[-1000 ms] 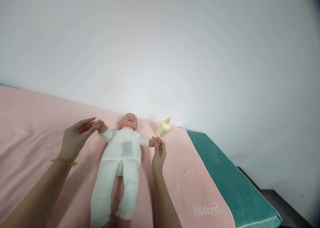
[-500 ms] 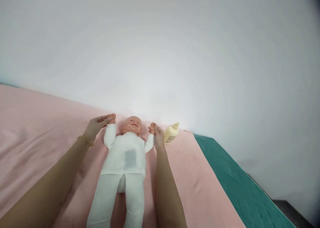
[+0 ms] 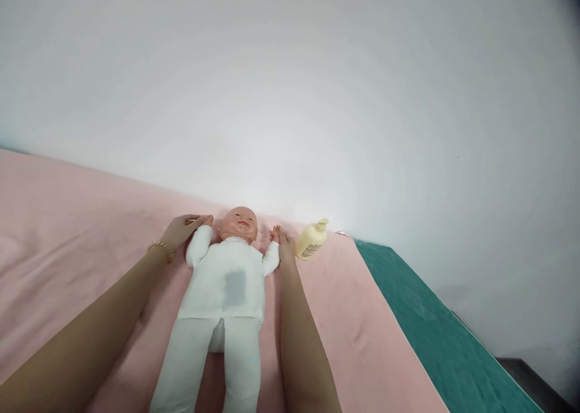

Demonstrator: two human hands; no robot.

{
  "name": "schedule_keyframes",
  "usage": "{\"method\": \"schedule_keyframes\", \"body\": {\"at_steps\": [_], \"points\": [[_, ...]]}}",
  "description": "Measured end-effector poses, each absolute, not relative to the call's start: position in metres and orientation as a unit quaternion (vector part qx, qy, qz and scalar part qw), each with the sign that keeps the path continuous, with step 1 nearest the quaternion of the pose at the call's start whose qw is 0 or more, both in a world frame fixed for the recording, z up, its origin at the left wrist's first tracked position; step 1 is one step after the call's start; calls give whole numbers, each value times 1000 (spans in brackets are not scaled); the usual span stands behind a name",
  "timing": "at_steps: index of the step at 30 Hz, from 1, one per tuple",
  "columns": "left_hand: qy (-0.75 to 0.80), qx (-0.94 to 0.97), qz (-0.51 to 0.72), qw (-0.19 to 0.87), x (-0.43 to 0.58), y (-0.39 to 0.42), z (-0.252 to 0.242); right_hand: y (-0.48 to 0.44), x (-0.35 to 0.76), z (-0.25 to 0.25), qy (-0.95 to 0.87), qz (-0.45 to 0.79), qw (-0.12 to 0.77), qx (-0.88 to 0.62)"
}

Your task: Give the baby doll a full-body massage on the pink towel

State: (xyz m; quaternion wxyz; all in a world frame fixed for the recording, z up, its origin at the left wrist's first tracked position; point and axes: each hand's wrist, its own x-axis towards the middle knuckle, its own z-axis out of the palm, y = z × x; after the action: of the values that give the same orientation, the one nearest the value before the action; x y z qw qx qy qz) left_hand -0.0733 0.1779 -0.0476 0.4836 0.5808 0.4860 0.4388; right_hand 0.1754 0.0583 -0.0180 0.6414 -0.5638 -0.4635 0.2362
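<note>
A baby doll (image 3: 217,280) in a white top and trousers lies on its back on a pink sheet (image 3: 362,316), head toward the wall. Both its arms are bent up beside its head. My left hand (image 3: 180,230), with a beaded bracelet at the wrist, is closed on the doll's hand on the left side. On the other side my right hand (image 3: 286,247) pinches the doll's other hand. Just right of my right hand stands a pale yellow pump bottle (image 3: 310,239) with a printed label.
A plain white wall (image 3: 290,99) rises behind the sheet's far edge. To the right a green surface (image 3: 421,304) shows past the sheet. A dark object (image 3: 528,377) stands at the lower right, beyond the green edge.
My left hand and the doll's hand in it have come down a little toward the sheet. My right hand has hardly moved. The view has shifted slightly.
</note>
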Motion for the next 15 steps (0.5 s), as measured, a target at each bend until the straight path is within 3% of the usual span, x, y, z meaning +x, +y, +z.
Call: {"method": "schedule_keyframes", "body": {"at_steps": [7, 15], "points": [[472, 545, 566, 400, -74, 146, -14, 63, 200, -9, -465, 223, 659, -547], [502, 635, 532, 248, -107, 73, 17, -26, 194, 11, -503, 157, 614, -587]]}}
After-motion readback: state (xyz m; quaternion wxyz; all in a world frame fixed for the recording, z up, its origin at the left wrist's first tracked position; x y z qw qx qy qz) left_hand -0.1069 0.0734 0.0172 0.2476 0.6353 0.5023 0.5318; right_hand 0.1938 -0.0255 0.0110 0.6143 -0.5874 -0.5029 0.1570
